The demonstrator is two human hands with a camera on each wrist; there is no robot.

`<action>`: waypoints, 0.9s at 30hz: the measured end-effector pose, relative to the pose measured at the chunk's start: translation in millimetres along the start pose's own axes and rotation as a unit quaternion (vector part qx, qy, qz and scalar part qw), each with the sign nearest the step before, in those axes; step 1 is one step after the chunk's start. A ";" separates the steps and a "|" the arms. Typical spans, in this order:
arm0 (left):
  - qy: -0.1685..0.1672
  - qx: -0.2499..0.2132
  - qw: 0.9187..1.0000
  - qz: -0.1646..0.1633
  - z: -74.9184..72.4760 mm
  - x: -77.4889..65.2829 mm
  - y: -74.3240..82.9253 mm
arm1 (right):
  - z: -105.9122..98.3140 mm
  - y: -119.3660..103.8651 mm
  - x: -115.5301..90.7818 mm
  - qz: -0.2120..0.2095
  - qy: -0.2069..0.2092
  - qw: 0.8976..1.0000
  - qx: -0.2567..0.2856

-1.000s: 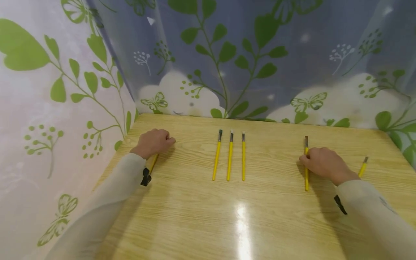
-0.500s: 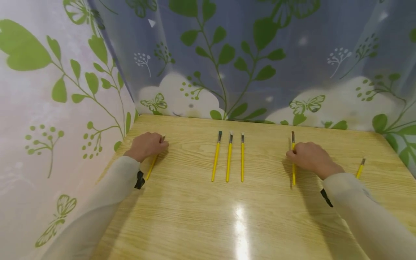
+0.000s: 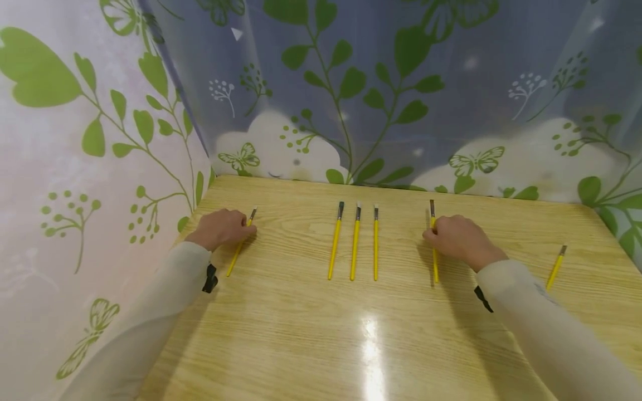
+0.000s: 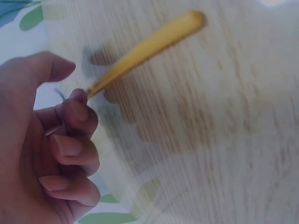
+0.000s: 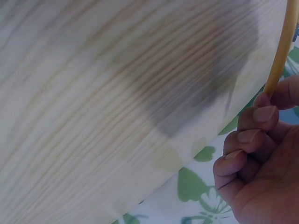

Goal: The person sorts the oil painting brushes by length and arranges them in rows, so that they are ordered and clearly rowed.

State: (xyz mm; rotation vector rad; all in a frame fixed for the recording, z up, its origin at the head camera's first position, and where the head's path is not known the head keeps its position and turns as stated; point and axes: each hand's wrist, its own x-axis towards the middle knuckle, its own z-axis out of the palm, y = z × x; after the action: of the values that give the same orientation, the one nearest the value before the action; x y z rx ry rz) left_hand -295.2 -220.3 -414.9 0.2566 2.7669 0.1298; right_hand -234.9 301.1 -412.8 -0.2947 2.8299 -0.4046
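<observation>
In the head view my left hand [image 3: 223, 228] is over a yellow paintbrush [image 3: 234, 257] with a pale tip, which lies slanted on the table's left side. The left wrist view shows the thumb apart from the loosely curled fingers, with the brush handle [image 4: 149, 46] behind the index fingertip. My right hand [image 3: 461, 239] pinches another yellow paintbrush [image 3: 435, 267] with a brown tip, held bristles away from me, its shadow beside it. The right wrist view shows thumb and index finger on its handle [image 5: 281, 46], the other fingers curled.
Three yellow paintbrushes lie side by side mid-table: a dark-tipped one [image 3: 335, 245], a white-tipped one [image 3: 355, 245] and a thinner one [image 3: 375, 245]. Another paintbrush [image 3: 555, 268] lies at the far right, beyond the right forearm. Patterned curtains border the wooden table [image 3: 301, 334] at back and left.
My right hand has carried its paintbrush leftward, towards the middle row. My left hand has drawn back to the left, letting go of its paintbrush, whose tip now shows.
</observation>
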 end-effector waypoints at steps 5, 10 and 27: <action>-0.014 -0.001 1.000 -0.005 3.6 -2.1 -6.4 | 0.2 -13.4 5.8 -0.002 0.005 1.000 0.005; -0.011 0.000 1.000 -0.006 6.2 -3.5 -7.9 | 2.3 -25.6 11.2 0.000 0.001 1.000 0.007; 0.011 0.009 1.000 0.006 13.1 1.5 -6.4 | 4.1 -49.0 21.3 -0.003 0.002 1.000 -0.007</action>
State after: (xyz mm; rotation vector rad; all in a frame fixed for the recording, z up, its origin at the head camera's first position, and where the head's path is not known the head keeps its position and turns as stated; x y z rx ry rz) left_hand -292.9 -225.5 -428.4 0.2772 2.7907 0.1117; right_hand -246.0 249.0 -406.9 -0.3064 2.8377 -0.3878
